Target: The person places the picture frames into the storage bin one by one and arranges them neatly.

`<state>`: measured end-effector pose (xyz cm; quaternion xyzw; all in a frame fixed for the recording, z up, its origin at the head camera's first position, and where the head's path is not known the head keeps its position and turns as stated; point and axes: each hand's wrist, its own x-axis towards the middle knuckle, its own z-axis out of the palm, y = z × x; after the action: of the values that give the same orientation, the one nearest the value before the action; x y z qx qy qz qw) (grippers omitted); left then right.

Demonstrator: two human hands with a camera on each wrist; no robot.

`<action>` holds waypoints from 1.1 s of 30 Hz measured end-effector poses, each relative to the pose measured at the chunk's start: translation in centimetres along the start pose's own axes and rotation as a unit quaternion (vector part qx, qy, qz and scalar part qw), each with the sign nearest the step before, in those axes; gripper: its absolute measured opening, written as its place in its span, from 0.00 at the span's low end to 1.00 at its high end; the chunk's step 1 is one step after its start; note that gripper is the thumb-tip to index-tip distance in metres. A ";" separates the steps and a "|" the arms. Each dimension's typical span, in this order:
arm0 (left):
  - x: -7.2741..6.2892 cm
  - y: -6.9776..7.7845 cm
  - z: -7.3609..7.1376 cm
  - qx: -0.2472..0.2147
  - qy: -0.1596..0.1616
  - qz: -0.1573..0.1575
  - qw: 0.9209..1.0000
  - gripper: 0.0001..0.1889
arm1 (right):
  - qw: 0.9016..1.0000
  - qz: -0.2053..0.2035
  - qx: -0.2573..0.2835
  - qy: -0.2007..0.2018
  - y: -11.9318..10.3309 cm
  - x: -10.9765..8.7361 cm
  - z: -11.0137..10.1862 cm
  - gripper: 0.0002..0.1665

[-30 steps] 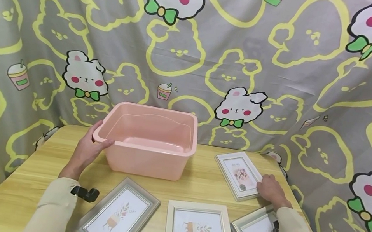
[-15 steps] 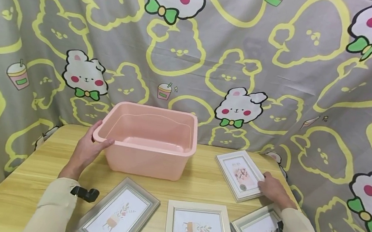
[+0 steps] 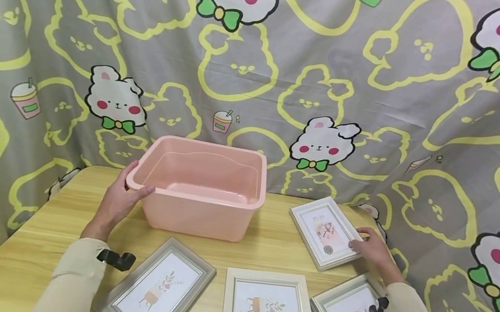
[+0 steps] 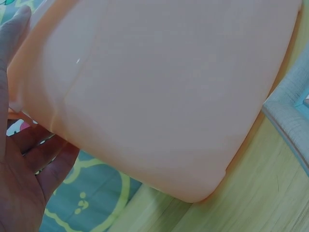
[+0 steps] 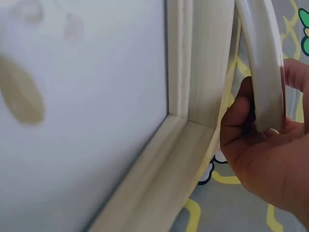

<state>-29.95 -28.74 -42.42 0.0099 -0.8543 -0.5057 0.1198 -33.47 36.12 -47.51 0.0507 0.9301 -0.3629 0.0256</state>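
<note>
Head: your left hand (image 3: pixel 119 202) grips the rim of the pink bin (image 3: pixel 199 218), its inner floor visible; well apart, your right hand (image 3: pixel 375 250) pinches the white frame (image 3: pixel 327 233), lettering too small to read, near the table (image 3: pixel 273 246) edge. Left wrist: your hand wraps the bin's rim. Right wrist: your hand clasps the frame's edge.

Vs. approx. 1 sec ago, R hand (image 3: pixel 373 249) had shifted slightly twd 2 o'clock & white pic frame (image 3: pixel 324 234) had tipped up w/ it: its 2 o'clock side rose, 12 o'clock corner incl.
</note>
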 end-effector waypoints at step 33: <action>-0.2 -0.1 0.6 -0.023 0.012 -0.001 1.000 0.49 | 0.976 -0.133 0.073 0.153 -2.8 -0.6 0.0 0.26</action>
<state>-29.92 -28.27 -42.83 0.0138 -0.8408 -0.5252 0.1303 -33.15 34.06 -45.58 -0.0171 0.8924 -0.4178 -0.1696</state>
